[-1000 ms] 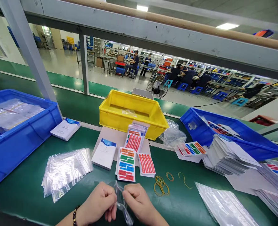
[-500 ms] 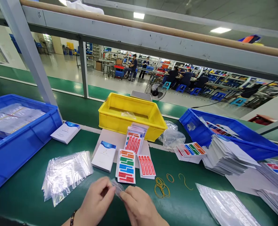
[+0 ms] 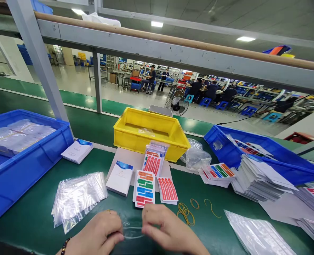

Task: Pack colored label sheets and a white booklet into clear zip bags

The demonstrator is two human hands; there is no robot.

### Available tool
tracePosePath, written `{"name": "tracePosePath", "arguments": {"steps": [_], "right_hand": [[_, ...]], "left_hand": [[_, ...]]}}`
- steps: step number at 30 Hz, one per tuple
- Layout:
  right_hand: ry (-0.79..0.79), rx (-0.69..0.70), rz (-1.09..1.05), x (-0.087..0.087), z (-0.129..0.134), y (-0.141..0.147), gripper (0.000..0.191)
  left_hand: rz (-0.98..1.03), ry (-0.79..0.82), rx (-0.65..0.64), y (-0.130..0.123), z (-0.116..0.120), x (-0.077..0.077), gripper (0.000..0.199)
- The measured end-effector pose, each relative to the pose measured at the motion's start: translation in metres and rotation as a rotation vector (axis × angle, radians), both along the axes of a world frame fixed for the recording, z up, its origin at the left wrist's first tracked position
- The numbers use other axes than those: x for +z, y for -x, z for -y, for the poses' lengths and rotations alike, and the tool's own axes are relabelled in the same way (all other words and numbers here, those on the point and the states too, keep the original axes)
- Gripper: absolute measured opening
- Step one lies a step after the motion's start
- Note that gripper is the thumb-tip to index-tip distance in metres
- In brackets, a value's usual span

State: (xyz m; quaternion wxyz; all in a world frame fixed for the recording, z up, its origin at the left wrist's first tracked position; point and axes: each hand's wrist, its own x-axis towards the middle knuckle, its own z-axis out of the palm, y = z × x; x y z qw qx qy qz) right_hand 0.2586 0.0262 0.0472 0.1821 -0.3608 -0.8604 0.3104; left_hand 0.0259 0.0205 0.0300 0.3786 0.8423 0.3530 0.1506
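Film (image 3: 132,232) between left hand (image 3: 101,230) and right (image 3: 165,226): blurred.

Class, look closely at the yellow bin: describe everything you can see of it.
The yellow bin is a rectangular, open-topped box with a rim and sloping walls, apparently of rigid plastic. It stands upright, set at a slight angle, beyond the cards on the green table. A small piece of clear film lies inside. A pack of sticker sheets sits right before its front wall; whether they touch is unclear. Crumpled clear bags lie by its right end. Neither hand touches it.
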Motion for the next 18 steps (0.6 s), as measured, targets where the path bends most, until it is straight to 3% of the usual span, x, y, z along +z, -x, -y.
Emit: {"name": "tracePosePath", "arguments": {"steps": [3,5,7,9,13,16,18], "right_hand": [[-0.218,-0.193,0.031,-0.029,-0.029,0.028,0.022],[-0.367,-0.251,0.123,-0.053,-0.047,0.05,0.016],[-0.48,-0.275,0.225,-0.074,-0.06,0.068,0.04],[-0.54,-0.277,0.292,-0.089,-0.067,0.078,0.048],[-0.567,-0.221,0.301,-0.099,-0.062,0.078,0.011],[-0.572,-0.204,0.275,-0.095,-0.054,0.072,0.009],[-0.573,-0.242,0.255,-0.092,-0.052,0.071,0.016]], "left_hand": [[0.0,0.205,0.07,-0.007,0.004,-0.012,0.018],[0.007,0.314,0.133,-0.013,0.005,-0.022,0.017],[0.028,0.401,0.192,-0.017,0.004,-0.035,0.02],[0.092,0.47,0.256,-0.017,0.002,-0.05,0.032],[0.379,0.723,0.446,-0.01,-0.003,-0.075,0.061],[0.612,0.956,0.585,-0.007,-0.009,-0.085,0.071],[0.692,1.059,0.594,-0.007,-0.013,-0.09,0.072]]}}
